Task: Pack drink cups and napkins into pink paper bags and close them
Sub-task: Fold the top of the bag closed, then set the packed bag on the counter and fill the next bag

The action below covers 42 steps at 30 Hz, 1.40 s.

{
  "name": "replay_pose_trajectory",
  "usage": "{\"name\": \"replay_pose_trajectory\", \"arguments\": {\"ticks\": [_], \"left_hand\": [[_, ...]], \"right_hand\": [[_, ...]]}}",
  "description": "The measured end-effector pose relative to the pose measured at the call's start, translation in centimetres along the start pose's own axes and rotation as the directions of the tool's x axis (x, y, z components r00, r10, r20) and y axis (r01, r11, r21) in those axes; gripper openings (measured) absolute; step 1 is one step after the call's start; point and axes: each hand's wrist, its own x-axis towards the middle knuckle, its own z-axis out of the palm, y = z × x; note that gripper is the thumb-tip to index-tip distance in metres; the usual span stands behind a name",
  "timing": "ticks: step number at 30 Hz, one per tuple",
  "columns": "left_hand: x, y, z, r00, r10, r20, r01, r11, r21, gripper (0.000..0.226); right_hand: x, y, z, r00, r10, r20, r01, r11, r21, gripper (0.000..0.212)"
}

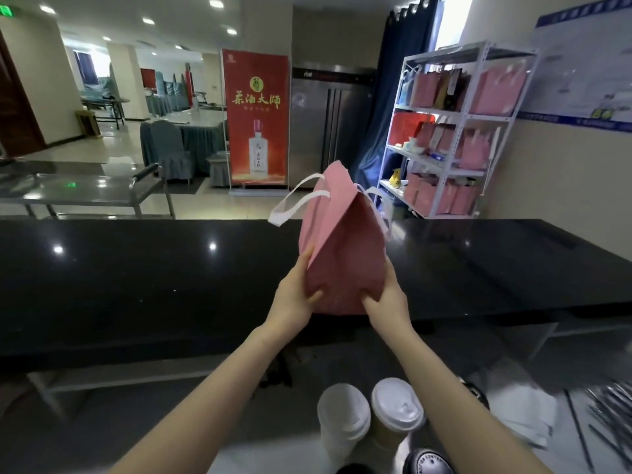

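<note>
Left hand (297,293): pinching the pink bag (342,254).
Right hand (390,297): gripping its other side.
Nearby: lidded cups (396,405), napkins (521,417) sitting close.

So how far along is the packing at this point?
Done: pink bags stand on the shelf, contents not visible. In hand: the left hand and right hand grip the lower part of a pink bag at the black counter. To do: the white cup, the brown cup and the napkins lie outside it, so packing and closing remain.

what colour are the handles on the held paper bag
White: flat white strap handles on the pink paper bag, clearest in the head view.
</note>
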Motion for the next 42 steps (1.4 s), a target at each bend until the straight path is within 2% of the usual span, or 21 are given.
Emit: {"name": "replay_pose_trajectory", "arguments": {"ticks": [8,13,16,18,20,22,25,29,32,34,37,42], "left_hand": [[4.1,-1.7,1.2,0.999,-0.016,-0.028,0.017,0.999,0.030,0.079],[3.2,-1.2,0.8,0.998,-0.052,-0.044,0.052,0.999,-0.013,0.069],[0.6,-1.2,-0.9,0.993,-0.071,-0.097,0.068,0.997,-0.035,0.049],[-2.3,-1.3,-2.7,0.988,-0.068,-0.139,0.070,0.998,0.007,0.037],[-5.8,-1.4,-4.8,0.977,-0.074,-0.201,0.086,0.995,0.052,0.024],[-10.0,-1.3,-7.3,0.960,-0.100,-0.261,0.128,0.988,0.092,0.015],[-15.2,-1.2,-10.6,0.953,-0.137,-0.269,0.189,0.966,0.178,0.011],[-25.5,-1.1,-16.8,0.917,-0.204,-0.344,0.327,0.877,0.351,0.011],[-32.0,-1.3,-21.8,0.873,-0.258,-0.413,0.437,0.790,0.430,0.012],[-35.6,-1.3,-25.2,0.833,-0.276,-0.479,0.503,0.739,0.448,0.013],[-39.6,-1.6,-29.9,0.765,-0.277,-0.582,0.580,0.688,0.435,0.013],[-42.4,-3.3,-36.1,0.725,-0.194,-0.661,0.616,0.613,0.496,0.016]], "right_hand": [[3.7,1.2,1.4,0.999,0.035,-0.030,-0.037,0.998,-0.055,0.082],[2.8,0.7,0.9,0.997,0.035,-0.068,-0.038,0.998,-0.052,0.075],[-0.2,-0.1,0.3,0.988,-0.049,-0.148,0.048,0.999,-0.016,0.064],[-3.0,-0.8,0.0,0.971,-0.164,-0.175,0.150,0.984,-0.091,0.058],[-6.0,-2.0,0.0,0.949,-0.290,-0.124,0.265,0.947,-0.183,0.052],[-8.9,-3.6,0.5,0.924,-0.381,-0.006,0.372,0.905,-0.208,0.045],[-12.1,-5.8,2.1,0.879,-0.440,0.185,0.473,0.858,-0.203,0.034],[-17.8,-9.3,6.1,0.744,-0.440,0.503,0.575,0.805,-0.146,0.026],[-21.2,-12.3,10.3,0.585,-0.455,0.672,0.679,0.728,-0.097,0.027],[-23.1,-14.4,13.3,0.483,-0.485,0.729,0.746,0.663,-0.053,0.026],[-25.6,-17.9,17.8,0.371,-0.520,0.769,0.821,0.570,-0.011,0.025],[-28.3,-23.4,26.0,0.262,-0.565,0.782,0.884,0.466,0.040,0.025]]}}
